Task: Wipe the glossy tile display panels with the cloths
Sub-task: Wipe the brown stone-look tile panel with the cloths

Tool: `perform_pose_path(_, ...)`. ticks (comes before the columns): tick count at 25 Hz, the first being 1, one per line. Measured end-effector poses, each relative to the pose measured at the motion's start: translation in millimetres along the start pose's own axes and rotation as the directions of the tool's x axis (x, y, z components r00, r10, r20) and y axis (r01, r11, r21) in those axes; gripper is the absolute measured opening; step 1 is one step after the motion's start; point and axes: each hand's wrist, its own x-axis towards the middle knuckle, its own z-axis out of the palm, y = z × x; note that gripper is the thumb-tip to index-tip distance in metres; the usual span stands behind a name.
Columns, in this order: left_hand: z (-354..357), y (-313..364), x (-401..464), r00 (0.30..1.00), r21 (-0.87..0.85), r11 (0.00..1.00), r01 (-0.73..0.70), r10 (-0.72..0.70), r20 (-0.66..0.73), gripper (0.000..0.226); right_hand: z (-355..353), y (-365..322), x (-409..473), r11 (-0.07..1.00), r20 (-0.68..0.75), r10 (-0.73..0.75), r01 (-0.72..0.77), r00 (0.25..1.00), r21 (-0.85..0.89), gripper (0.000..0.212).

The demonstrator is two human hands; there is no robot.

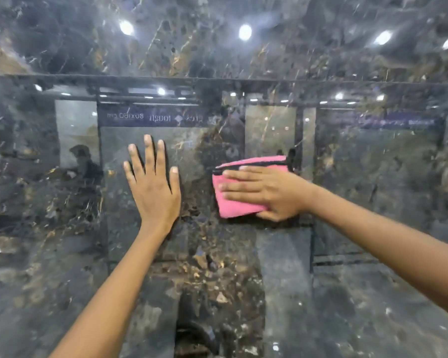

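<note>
tile panel | one pink cloth, right hand flat-fingered | left hand splayed, perhaps bracing

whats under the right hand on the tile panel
A folded pink cloth lies under the right hand, pressed flat against the dark glossy panel. The tile surface behind the cloth is covered.

folded pink cloth, flat against glossy dark panel

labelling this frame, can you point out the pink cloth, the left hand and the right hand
pink cloth (pixel 224 202): head view, bare lower left part of the folded cloth
left hand (pixel 154 195): head view, back of the flat hand
right hand (pixel 274 191): head view, back of the hand pressing the cloth
</note>
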Motion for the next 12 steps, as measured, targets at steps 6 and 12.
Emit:
perform_pose_path(6,4.0,2.3,-50.9,0.999,0.006,0.999,0.042,-0.042,0.03,0.055,-17.4,47.8,-52.3,0.462,-0.416,0.849,-0.839,0.326,0.286,0.07)
perform_pose_path(12,0.2,-7.5,-112.8,0.986,0.019,0.999,0.036,-0.038,0.161,0.057,53.3,-142.6,-60.7,0.996,-0.008,0.014,-0.013,1.0,0.084,0.063)
